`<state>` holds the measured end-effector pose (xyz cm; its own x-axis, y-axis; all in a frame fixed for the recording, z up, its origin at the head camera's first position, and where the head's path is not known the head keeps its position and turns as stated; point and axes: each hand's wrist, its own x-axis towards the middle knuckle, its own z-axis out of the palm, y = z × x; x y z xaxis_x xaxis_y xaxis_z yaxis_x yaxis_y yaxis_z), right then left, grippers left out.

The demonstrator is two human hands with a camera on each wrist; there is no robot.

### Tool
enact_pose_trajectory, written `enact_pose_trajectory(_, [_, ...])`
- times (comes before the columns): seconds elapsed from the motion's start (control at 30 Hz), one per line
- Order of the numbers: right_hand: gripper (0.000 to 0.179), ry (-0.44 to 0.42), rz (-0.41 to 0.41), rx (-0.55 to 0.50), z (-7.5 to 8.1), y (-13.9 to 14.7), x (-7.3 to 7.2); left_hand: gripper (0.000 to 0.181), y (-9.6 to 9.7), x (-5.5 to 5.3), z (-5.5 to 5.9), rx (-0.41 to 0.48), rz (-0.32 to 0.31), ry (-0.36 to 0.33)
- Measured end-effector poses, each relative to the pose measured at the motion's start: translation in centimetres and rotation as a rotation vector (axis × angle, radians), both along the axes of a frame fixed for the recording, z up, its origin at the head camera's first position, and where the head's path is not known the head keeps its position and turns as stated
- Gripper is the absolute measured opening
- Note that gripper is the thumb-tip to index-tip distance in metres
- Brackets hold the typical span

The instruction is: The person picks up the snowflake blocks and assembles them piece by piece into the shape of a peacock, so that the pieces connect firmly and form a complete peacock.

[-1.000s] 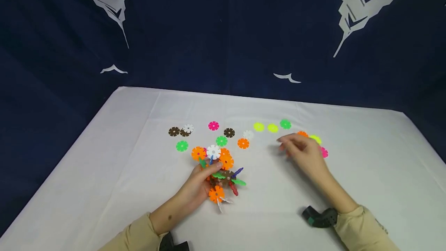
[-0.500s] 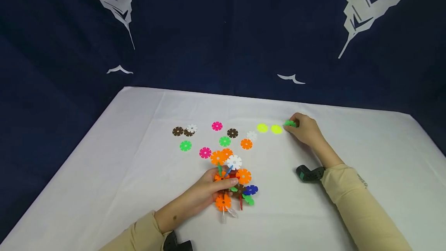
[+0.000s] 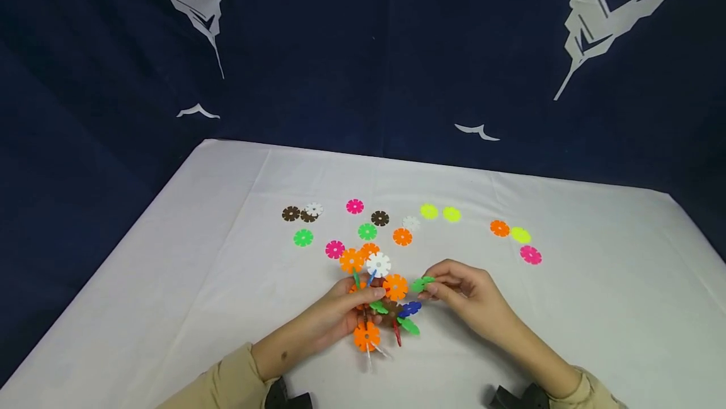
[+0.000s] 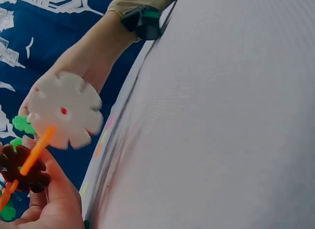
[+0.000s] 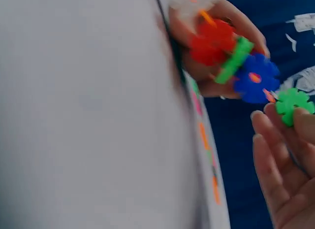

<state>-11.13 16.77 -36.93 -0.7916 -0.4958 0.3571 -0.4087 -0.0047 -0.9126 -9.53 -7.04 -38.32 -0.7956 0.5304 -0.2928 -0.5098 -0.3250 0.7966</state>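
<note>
My left hand [image 3: 346, 308] grips a cluster of interlocked notched plastic discs [image 3: 395, 287] above the table, orange, white, brown, blue, green and red. In the left wrist view a white disc [image 4: 66, 111] and a brown disc [image 4: 29, 177] of the cluster stand out near the fingers. My right hand [image 3: 471, 299] pinches a single green notched disc [image 3: 422, 283] between thumb and fingers, just right of the cluster. The right wrist view has that green disc [image 5: 294, 106] close to the cluster's blue disc [image 5: 257, 79]; whether they touch I cannot tell.
Loose discs lie flat across the white table [image 3: 227, 283]: brown, pink, green, white, orange and yellow. An orange disc [image 3: 500, 228], a yellow disc [image 3: 520, 235] and a pink disc [image 3: 530, 254] lie to the right. Behind the table hangs a dark blue cloth [image 3: 340, 69].
My right hand reached to the back right, took the green disc from the table and brought it beside the cluster. The left hand shifted slightly right and turned the cluster.
</note>
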Motion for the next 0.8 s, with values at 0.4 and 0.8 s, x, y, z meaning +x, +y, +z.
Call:
enact_pose_trajectory(0.4, [0.025,0.230,-0.184,0.140,-1.4,-1.4,1.0,0.032,0.0,0.1,0.1,0.005,0.037,-0.059])
enact_pose_trajectory(0.8, [0.031,0.500,-0.280,0.254,-1.8,-1.9,1.2,0.020,0.3,0.3,0.3,-0.078,0.109,-0.012])
